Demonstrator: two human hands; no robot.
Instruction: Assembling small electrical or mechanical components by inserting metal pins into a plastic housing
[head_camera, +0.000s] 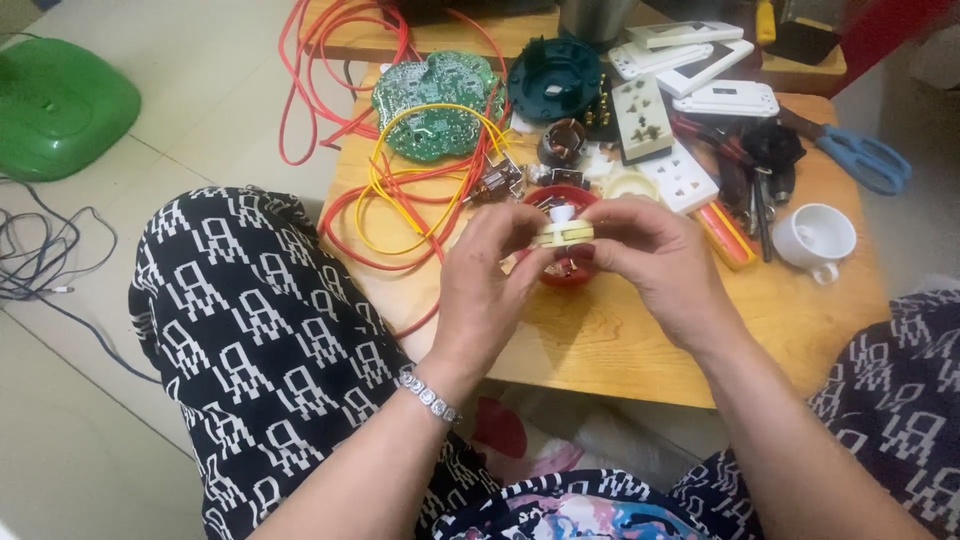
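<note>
My left hand and my right hand meet over the low wooden table. Together their fingertips pinch a small white and pale-yellow plastic part, held level above a small red bowl. The bowl holds small metal bits, mostly hidden by my fingers. A beaded bracelet sits on my left wrist.
Red and yellow wires loop over a green circuit board. A dark round housing, white socket plates, blue-handled scissors, a white cup and an orange tool crowd the table. A green stool stands on the floor at left.
</note>
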